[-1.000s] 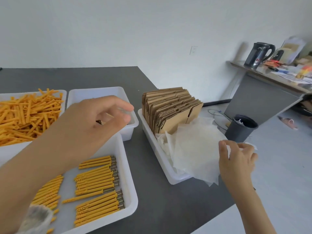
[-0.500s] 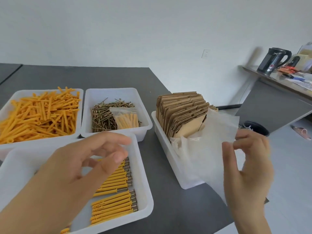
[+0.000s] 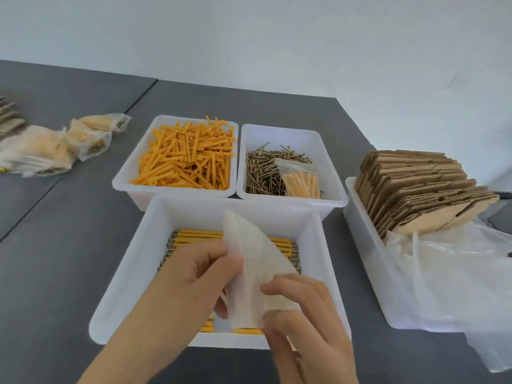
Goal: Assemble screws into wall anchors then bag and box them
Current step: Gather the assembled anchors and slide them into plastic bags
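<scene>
A small, translucent white plastic bag (image 3: 253, 275) is held up over the near white plastic tray (image 3: 133, 275), one corner pointing away from the person. The left hand (image 3: 202, 275) pinches the bag's left edge between thumb and curled fingers; the right hand (image 3: 302, 311) grips its lower right part, fingertips pressing the film. Under the bag, in that tray, lie rows of orange wall anchors with screws fitted (image 3: 194, 234), mostly hidden by the hands.

Just behind stand two more white trays, side by side and touching: the left tray (image 3: 124, 178) holds a loose heap of orange plastic anchors (image 3: 185, 159), the right tray (image 3: 331, 167) a pile of brass-coloured screws (image 3: 261, 170) with a filled clear bag of anchors (image 3: 300, 178) lying on top.

To the right, a longer white bin (image 3: 365, 245) carries a stack of flat brown cardboard boxes (image 3: 415, 187) standing on edge and loose clear bags (image 3: 454, 281) spilling over its rim. Far left on the dark grey table (image 3: 63, 259) lie several filled bags (image 3: 52, 145).
</scene>
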`<move>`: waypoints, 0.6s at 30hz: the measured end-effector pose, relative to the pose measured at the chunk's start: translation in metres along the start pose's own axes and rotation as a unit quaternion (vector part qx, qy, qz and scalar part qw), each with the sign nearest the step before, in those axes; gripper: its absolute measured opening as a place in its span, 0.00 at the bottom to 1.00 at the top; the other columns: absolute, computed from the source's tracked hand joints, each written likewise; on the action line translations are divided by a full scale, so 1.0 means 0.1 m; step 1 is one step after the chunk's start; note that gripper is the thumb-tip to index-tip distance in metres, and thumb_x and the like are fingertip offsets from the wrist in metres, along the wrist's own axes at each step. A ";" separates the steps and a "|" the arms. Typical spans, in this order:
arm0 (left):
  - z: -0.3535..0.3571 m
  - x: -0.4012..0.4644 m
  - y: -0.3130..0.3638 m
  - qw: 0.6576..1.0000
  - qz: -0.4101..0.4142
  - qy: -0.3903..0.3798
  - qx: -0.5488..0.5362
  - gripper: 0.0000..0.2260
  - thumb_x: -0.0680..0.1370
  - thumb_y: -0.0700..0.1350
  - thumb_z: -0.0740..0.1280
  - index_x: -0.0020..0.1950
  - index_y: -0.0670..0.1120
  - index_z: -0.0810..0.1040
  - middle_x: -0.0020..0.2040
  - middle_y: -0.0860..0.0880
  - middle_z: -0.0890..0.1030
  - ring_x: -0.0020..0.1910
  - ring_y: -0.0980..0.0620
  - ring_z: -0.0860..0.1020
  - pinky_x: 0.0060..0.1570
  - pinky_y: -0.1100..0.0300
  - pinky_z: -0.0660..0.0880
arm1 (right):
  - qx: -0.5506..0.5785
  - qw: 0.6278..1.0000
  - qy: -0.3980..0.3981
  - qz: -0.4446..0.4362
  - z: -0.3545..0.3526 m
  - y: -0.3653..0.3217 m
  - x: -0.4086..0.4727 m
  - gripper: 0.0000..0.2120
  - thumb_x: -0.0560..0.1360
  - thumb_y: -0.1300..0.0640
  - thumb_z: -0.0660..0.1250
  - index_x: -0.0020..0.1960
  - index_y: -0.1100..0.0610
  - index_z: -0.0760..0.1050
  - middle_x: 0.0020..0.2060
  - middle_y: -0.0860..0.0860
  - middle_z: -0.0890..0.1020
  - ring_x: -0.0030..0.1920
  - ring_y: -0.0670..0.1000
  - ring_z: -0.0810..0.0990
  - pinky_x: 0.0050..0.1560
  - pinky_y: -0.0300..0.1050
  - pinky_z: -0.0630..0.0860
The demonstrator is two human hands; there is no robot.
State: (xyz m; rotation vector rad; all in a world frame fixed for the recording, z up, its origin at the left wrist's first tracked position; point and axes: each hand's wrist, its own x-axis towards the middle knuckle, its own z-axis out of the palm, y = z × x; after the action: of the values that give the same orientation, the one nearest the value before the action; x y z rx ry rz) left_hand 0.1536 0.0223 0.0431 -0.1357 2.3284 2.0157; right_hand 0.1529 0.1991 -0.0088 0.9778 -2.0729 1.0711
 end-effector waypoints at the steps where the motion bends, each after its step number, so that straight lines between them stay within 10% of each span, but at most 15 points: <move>1: -0.04 0.00 -0.01 1.000 0.006 -0.008 0.000 0.14 0.75 0.54 0.62 0.39 0.49 0.83 0.37 0.46 0.82 0.37 0.46 0.80 0.40 0.50 0.81 | 0.019 0.999 -0.015 0.025 0.03 0.04 0.05 0.08 0.76 0.58 0.68 0.40 0.54 0.71 0.49 0.48 0.81 0.52 0.48 0.79 0.47 0.43 0.76; 5: -0.12 0.00 -0.11 0.999 0.024 -0.029 0.026 0.13 0.76 0.59 0.64 0.40 0.55 0.83 0.35 0.51 0.81 0.34 0.55 0.78 0.39 0.56 0.78 | 0.153 0.932 -0.122 0.306 0.21 0.12 0.15 0.09 0.76 0.55 0.68 0.40 0.57 0.79 0.45 0.47 0.82 0.44 0.41 0.82 0.56 0.49 0.77; 12: 0.08 0.07 -0.15 0.982 0.095 0.070 0.146 0.10 0.73 0.61 0.64 0.37 0.58 0.78 0.29 0.60 0.75 0.29 0.62 0.72 0.33 0.70 0.69 | 0.232 0.913 -0.089 0.324 0.23 -0.04 0.22 0.20 0.72 0.39 0.62 0.59 0.48 0.72 0.50 0.45 0.83 0.50 0.51 0.83 0.49 0.45 0.79; 18: 0.26 0.15 -0.21 0.968 0.089 0.116 0.204 0.17 0.66 0.72 0.58 0.37 0.61 0.75 0.29 0.61 0.76 0.30 0.61 0.73 0.31 0.66 0.67 | 0.342 0.839 -0.078 0.416 0.26 0.03 0.31 0.22 0.69 0.41 0.66 0.45 0.61 0.75 0.38 0.53 0.83 0.40 0.54 0.81 0.44 0.49 0.77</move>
State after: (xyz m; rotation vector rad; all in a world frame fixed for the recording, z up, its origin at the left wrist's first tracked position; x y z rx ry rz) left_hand 0.1406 0.0451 0.0172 -0.1541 2.9431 1.6094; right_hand 0.1284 0.1681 0.0013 0.4004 -2.3345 2.3642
